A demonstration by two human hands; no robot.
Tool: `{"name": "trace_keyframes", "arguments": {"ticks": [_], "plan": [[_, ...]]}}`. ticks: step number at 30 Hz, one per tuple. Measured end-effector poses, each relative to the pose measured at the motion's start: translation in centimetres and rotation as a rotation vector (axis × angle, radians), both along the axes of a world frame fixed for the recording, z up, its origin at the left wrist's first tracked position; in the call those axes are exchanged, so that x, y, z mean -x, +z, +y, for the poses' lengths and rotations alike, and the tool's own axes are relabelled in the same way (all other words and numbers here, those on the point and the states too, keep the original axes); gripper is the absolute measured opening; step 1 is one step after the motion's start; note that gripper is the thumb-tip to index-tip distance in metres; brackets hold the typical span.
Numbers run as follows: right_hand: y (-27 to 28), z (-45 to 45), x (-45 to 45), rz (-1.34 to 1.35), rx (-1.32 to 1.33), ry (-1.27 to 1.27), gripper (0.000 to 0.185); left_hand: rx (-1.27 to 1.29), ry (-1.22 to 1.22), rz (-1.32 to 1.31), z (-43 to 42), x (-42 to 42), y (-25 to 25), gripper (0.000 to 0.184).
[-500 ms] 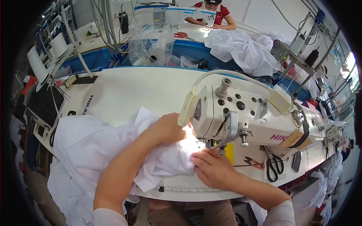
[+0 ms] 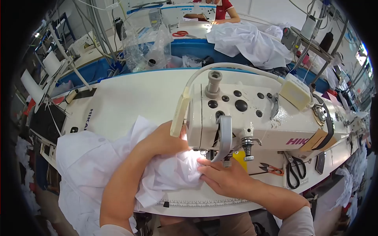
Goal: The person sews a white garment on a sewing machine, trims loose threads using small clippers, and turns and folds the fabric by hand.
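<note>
White cloth lies gathered under the needle area of a white sewing machine, its bulk draping off the table's left front. My left hand rests on the cloth just left of the machine head. Its fingers are hidden behind the lamp housing and in glare. From the right, my right hand pinches the cloth's edge close to the presser foot, thumb underneath and fingers pressed together. Bright light washes out the stitching spot, so the needle and seam cannot be made out.
Orange-handled snips, black-handled scissors and a phone lie right of my right hand. A ruler strip runs along the front edge. Thread cones stand at left. Across the table, a person in red sits at another machine.
The view has moved closer and tilted down, shifting the machine head left in the picture. Both hands stay at the cloth by the needle, and the cloth near them looks more bunched.
</note>
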State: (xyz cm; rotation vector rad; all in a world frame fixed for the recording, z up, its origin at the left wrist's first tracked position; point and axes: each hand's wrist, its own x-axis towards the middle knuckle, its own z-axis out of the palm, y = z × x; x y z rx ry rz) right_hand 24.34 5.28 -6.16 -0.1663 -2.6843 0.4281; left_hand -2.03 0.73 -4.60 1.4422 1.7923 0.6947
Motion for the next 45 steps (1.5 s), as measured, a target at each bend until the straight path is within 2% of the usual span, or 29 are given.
{"name": "trace_keyframes", "arguments": {"ticks": [2,4,7,8,10,12,14,17,20,24,26,27,28,29,30,31,34,41,43,45], "plan": [[-0.4,0.2,0.0,0.035,0.055,0.035,0.026,0.005,-0.001,0.099,-0.2,-0.5,0.3,0.036],[-0.2,0.2,-0.1,0.005,0.046,0.03,0.028,-0.073,-0.067,0.333,-0.4,-0.9,0.3,0.038],[0.0,0.4,0.0,0.011,0.053,0.044,0.03,-0.043,-0.103,0.407,-0.9,-1.7,1.8,0.047],[-0.1,0.5,0.0,0.052,0.068,0.067,0.032,-0.038,-0.106,0.407,-1.0,-1.8,2.2,0.047],[-0.9,0.3,-0.3,0.025,0.117,0.04,0.029,-0.059,-0.129,0.158,-0.9,-1.8,3.1,0.058],[-1.3,0.2,-0.5,-0.002,0.164,0.012,0.028,-0.019,-0.146,0.087,-1.0,-2.0,3.7,0.064],[-1.2,0.2,-0.4,-0.131,0.361,-0.028,0.024,0.012,-0.161,0.065,-1.1,-2.0,4.1,0.061],[-1.1,0.6,-0.2,-0.275,0.381,-0.06,0.02,0.112,-0.082,0.075,-1.2,-1.7,3.1,0.061],[-0.9,0.4,-0.2,-0.162,0.407,-0.026,0.019,0.092,-0.109,0.214,-1.0,-1.4,1.9,0.059],[-0.9,0.3,-0.2,-0.122,0.252,-0.024,0.024,0.078,-0.145,0.138,-0.8,-1.6,2.4,0.051],[0.4,0.3,-0.1,-0.313,0.241,-0.051,0.027,0.07,-0.151,0.078,-0.8,-2.1,3.5,0.043],[0.8,0.5,0.0,-0.312,0.242,-0.053,0.027,0.071,-0.153,0.079,-0.7,-1.9,3.1,0.043],[1.1,0.7,-0.1,-0.302,0.263,-0.01,0.021,0.029,-0.163,0.1,-0.8,-1.6,2.4,0.041],[1.2,0.8,-0.1,-0.291,0.285,0.033,0.03,-0.013,-0.175,0.122,-0.8,-1.3,1.5,0.04],[1.1,0.8,-0.2,-0.288,0.288,0.03,0.03,-0.119,-0.147,0.107,-1.0,-1.4,0.8,0.042],[0.9,0.7,-0.3,-0.224,0.229,0.052,0.024,-0.116,-0.151,0.11,-1.2,-1.6,0.3,0.042],[1.1,0.7,-0.5,-0.167,0.15,0.087,0.016,-0.353,-0.116,0.419,-1.6,-2.4,0.2,0.044],[0.9,0.6,-0.4,-0.052,0.08,0.124,0.011,-0.403,-0.117,0.489,-1.4,-2.8,0.1,0.038],[2.0,0.4,-0.7,-0.1,0.102,0.118,0.011,-0.34,-0.158,0.322,-1.3,-2.2,-0.3,0.035],[2.4,0.4,-0.8,-0.145,0.127,0.112,0.011,-0.37,-0.148,0.343,-1.5,-2.8,0.8,0.034]]}}
